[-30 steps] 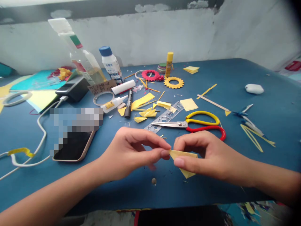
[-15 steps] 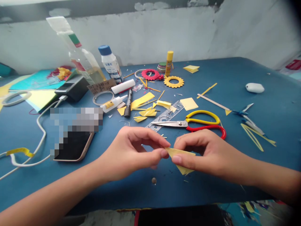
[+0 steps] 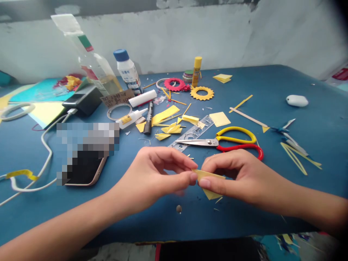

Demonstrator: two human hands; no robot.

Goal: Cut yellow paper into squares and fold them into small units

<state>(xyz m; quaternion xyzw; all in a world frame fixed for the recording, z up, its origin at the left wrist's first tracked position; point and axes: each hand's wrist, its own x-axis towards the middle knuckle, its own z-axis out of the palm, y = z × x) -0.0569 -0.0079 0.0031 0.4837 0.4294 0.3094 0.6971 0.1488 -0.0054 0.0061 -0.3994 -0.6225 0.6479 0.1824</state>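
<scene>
Pinching folded yellow paper (image 3: 211,194) on the near side of the scissors (image 3: 209,142), with upper edge roughly parallel to them; clamped by right hand (image 3: 236,171), nipped at 1 corner by left hand (image 3: 157,172).

The bench (image 3: 141,221) had a blue top, well littered. Near its middle lay a clear ruler (image 3: 187,137), crossed by the blades of scissors (image 3: 209,142) with one yellow and one red handle. Beside the ruler lay a yellow paper square (image 3: 219,119) and folded yellow pieces (image 3: 172,128); left of those, a black marker (image 3: 149,117) and a white glue bottle (image 3: 127,120). Farther back, a glue stick (image 3: 197,70) stood upright behind a yellow toothed ring (image 3: 202,98). A partly masked phone (image 3: 87,170) lay at the left; a wooden stick (image 3: 247,117) and bent yellow strips (image 3: 295,159) lay at the right.
</scene>
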